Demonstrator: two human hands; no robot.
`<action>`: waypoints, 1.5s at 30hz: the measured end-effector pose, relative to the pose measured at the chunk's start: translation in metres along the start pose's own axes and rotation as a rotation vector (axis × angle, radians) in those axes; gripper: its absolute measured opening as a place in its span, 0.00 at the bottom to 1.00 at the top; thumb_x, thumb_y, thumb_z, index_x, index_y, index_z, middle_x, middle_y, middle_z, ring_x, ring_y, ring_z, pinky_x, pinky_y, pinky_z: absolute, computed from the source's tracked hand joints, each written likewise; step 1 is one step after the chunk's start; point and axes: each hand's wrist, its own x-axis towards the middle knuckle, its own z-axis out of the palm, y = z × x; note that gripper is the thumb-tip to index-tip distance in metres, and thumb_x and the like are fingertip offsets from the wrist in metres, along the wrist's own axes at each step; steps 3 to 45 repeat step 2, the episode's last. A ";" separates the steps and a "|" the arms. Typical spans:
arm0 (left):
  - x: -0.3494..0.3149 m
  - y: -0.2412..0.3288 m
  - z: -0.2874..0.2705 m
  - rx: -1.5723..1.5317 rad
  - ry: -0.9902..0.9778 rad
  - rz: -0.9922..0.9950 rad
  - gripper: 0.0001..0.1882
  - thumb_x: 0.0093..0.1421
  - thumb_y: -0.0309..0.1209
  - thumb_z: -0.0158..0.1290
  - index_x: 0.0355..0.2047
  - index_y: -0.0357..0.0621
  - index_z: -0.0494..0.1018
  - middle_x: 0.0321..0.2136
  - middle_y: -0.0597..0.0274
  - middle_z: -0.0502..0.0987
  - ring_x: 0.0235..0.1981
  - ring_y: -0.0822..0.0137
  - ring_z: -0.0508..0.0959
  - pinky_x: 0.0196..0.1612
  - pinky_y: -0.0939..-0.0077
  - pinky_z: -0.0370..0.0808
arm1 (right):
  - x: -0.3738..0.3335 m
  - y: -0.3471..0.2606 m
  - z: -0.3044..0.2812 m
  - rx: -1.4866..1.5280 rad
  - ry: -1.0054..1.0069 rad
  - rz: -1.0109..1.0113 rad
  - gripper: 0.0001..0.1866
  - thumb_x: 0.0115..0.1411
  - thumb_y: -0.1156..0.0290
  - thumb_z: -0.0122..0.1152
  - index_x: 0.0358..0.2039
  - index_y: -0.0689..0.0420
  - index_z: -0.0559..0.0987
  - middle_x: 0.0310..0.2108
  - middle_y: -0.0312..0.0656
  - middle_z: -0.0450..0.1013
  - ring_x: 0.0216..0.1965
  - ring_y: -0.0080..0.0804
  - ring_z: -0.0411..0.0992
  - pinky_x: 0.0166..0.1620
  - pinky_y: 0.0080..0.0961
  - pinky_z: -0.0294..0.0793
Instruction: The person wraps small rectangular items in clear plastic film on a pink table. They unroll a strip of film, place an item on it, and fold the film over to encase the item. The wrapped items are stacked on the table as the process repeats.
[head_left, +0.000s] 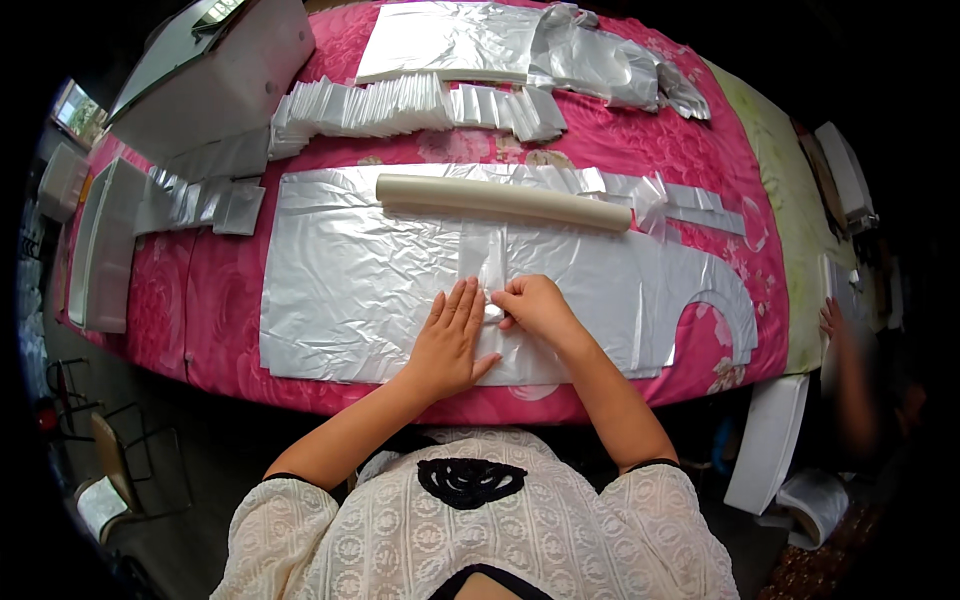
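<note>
A broad stack of shiny silver-white plastic bags [340, 275] lies flat in front of me, with cut-out handles at its right end. On its middle is a narrow folded plastic bag [496, 255], running away from me. My left hand [448, 345] rests flat on the near part of this bag, fingers stretched out and thumb apart. Just to its right, my right hand [538, 306] is closed, its thumb and fingers pinching the folded bag's edge. Beyond both hands a long pale cardboard-like tube [500, 202] lies across the stack.
Pink flowered cloth [220, 310] covers the table. A row of folded bags [370, 105] and another bag stack [445, 40] lie farther back. White boxes [215, 85] and a bin [105, 245] stand left. Another person's arm [848, 370] shows at right; a chair [115, 465] stands lower left.
</note>
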 end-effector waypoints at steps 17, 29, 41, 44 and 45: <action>0.000 0.000 0.004 0.042 -0.012 -0.002 0.47 0.52 0.52 0.51 0.61 0.30 0.47 0.63 0.42 0.46 0.65 0.49 0.44 0.65 0.58 0.38 | -0.003 0.003 0.001 -0.009 0.029 -0.020 0.12 0.55 0.66 0.59 0.28 0.64 0.77 0.20 0.39 0.73 0.20 0.21 0.74 0.23 0.17 0.69; 0.000 0.000 0.004 0.042 -0.012 -0.002 0.47 0.52 0.52 0.51 0.61 0.30 0.47 0.63 0.42 0.46 0.65 0.49 0.44 0.65 0.58 0.38 | -0.003 0.003 0.001 -0.009 0.029 -0.020 0.12 0.55 0.66 0.59 0.28 0.64 0.77 0.20 0.39 0.73 0.20 0.21 0.74 0.23 0.17 0.69; 0.000 0.000 0.004 0.042 -0.012 -0.002 0.47 0.52 0.52 0.51 0.61 0.30 0.47 0.63 0.42 0.46 0.65 0.49 0.44 0.65 0.58 0.38 | -0.003 0.003 0.001 -0.009 0.029 -0.020 0.12 0.55 0.66 0.59 0.28 0.64 0.77 0.20 0.39 0.73 0.20 0.21 0.74 0.23 0.17 0.69; 0.000 0.000 0.004 0.042 -0.012 -0.002 0.47 0.52 0.52 0.51 0.61 0.30 0.47 0.63 0.42 0.46 0.65 0.49 0.44 0.65 0.58 0.38 | -0.003 0.003 0.001 -0.009 0.029 -0.020 0.12 0.55 0.66 0.59 0.28 0.64 0.77 0.20 0.39 0.73 0.20 0.21 0.74 0.23 0.17 0.69; 0.000 0.000 0.004 0.042 -0.012 -0.002 0.47 0.52 0.52 0.51 0.61 0.30 0.47 0.63 0.42 0.46 0.65 0.49 0.44 0.65 0.58 0.38 | -0.003 0.003 0.001 -0.009 0.029 -0.020 0.12 0.55 0.66 0.59 0.28 0.64 0.77 0.20 0.39 0.73 0.20 0.21 0.74 0.23 0.17 0.69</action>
